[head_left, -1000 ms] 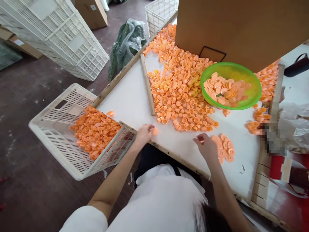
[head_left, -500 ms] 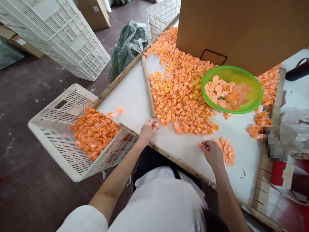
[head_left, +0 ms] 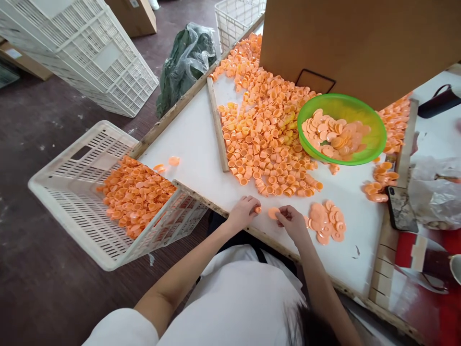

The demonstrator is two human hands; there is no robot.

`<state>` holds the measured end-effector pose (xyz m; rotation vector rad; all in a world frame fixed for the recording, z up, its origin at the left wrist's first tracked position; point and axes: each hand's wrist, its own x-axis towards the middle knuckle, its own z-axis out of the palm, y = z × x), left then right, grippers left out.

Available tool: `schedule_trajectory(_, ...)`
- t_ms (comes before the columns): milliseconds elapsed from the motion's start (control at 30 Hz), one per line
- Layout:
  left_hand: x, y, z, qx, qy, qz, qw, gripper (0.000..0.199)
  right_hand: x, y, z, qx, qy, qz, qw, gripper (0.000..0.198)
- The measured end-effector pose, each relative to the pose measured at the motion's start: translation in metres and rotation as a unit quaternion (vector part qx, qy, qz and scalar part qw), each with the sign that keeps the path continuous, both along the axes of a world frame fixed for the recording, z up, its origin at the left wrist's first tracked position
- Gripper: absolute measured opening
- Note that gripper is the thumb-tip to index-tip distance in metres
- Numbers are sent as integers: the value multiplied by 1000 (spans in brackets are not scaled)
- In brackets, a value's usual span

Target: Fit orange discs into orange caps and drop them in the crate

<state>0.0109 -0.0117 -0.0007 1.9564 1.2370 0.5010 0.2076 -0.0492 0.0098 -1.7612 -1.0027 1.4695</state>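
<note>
Orange cups [head_left: 270, 144] heap across the white counter [head_left: 180, 132] at centre, a cardboard box [head_left: 360, 43] at upper right hiding some. Stacked white crates [head_left: 108, 57] fill the upper left; below them leans an open basket [head_left: 57, 192] of orange pieces [head_left: 137, 197]. Right of centre sits a green bowl [head_left: 377, 137]. Lower centre, the right hand's [head_left: 293, 223] fingers pinch a flat orange disc [head_left: 272, 213]; the left hand's [head_left: 241, 213] close on a small orange part [head_left: 258, 210].

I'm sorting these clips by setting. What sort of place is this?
Probably a small workshop or factory floor: a wood-edged table bears a large heap of small orange cups, a slotted white crate at its edge holds many orange pieces, and more white crates stand stacked behind.
</note>
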Motion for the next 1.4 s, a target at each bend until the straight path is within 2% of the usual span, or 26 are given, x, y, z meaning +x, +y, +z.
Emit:
schedule_trajectory(100,-8,2,2,-53,-53,31,997,28,-12,-1,1,-4,37,-4,999,34)
schedule_trajectory(233,-14,6,6,-148,-94,94,980,19,-31,7,-2,4,47,12,999,31)
schedule_trajectory(367,-10,10,0,-244,-105,96,959,16,-40,17,-14,6,-17,55,998,26)
schedule_trajectory(500,-8,13,-9,-313,-114,106,937,14,-38,22,-23,-31,-38,95,994,22)
schedule_trajectory(733,-4,27,-11,-346,-75,96,930,19,-39,36,-14,-66,-66,106,990,20)
schedule_trajectory(900,-6,30,-9,-362,-85,83,925,15,-35,40,-7,-88,-8,142,986,25)
schedule_trajectory(1133,-3,30,-9,-348,-55,89,932,10,-45,49,-17,-110,-115,130,979,23)
schedule_trajectory(1200,-3,30,-9,-353,-54,87,930,10,-43,47,-17,-96,-123,143,977,22)
schedule_trajectory(1300,-6,28,-10,-352,-69,87,929,11,-36,40,-14,-41,-107,180,977,23)
schedule_trajectory(1400,-6,25,-12,-349,-81,90,929,11,-35,32,-11,0,-154,204,967,26)
